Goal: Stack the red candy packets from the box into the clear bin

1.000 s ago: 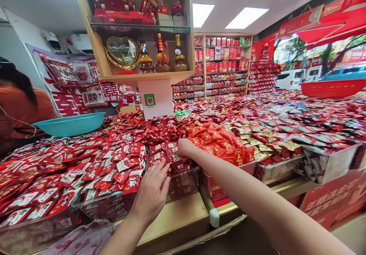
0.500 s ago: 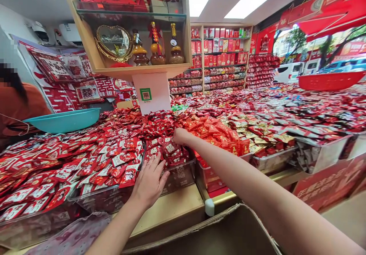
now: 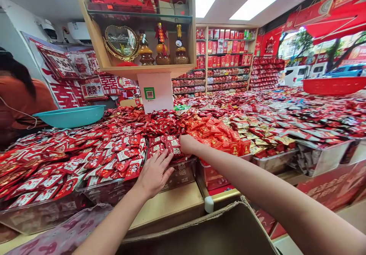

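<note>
Dark red packets with white print (image 3: 156, 147) lie in rows in a clear plastic bin (image 3: 181, 175) before me. My left hand (image 3: 156, 173) rests on the near packets with its fingers spread, holding nothing. My right hand (image 3: 190, 145) is curled at the right end of the bin, against a dark red packet (image 3: 173, 145) with white print. Its fingertips are hidden behind the hand. Orange-red packets (image 3: 217, 133) are heaped just right of my right hand.
An open cardboard box (image 3: 206, 230) stands below the bin. More red and white packets (image 3: 117, 156) fill the bins at left. A teal basin (image 3: 71, 116) and a red basket (image 3: 333, 86) sit on the stock. At far left is a person in orange (image 3: 25, 98).
My right hand has moved down and toward me with the dark red packet, which now lies flatter among the front packets. My left hand stays at the bin's near edge. The view has shifted slightly.
</note>
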